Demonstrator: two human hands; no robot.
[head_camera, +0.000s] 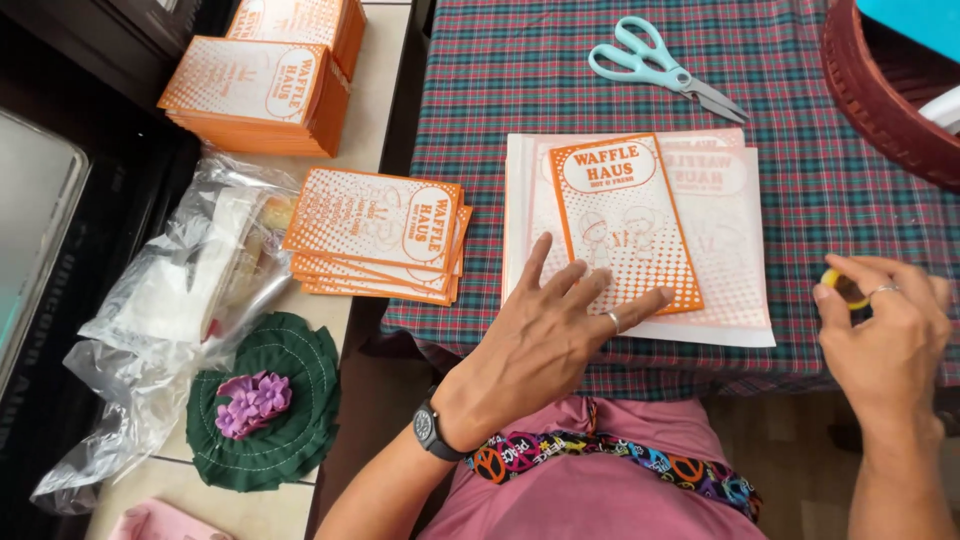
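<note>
The right hand (885, 335) is pinching a small yellow roll of tape (843, 288) between thumb and fingertips, its grip closed narrow on the roll, just right of the stack of paper bags (735, 250). The left hand (545, 335) is lying flat with fingers spread wide, gripping nothing, pressing the lower left corner of the orange-printed bag (625, 225) on top of that stack.

To do this well, the person is best keeping the flat palm firm so the top bag stays square on the stack while the other hand is working the tape.

The top bag is lying face up, orange dotted border, slightly tilted. Above the stack, teal scissors (665, 68) are resting on the plaid-covered desk (800, 90); left of the stack, more orange bags (375, 235) are sitting in piles.
</note>
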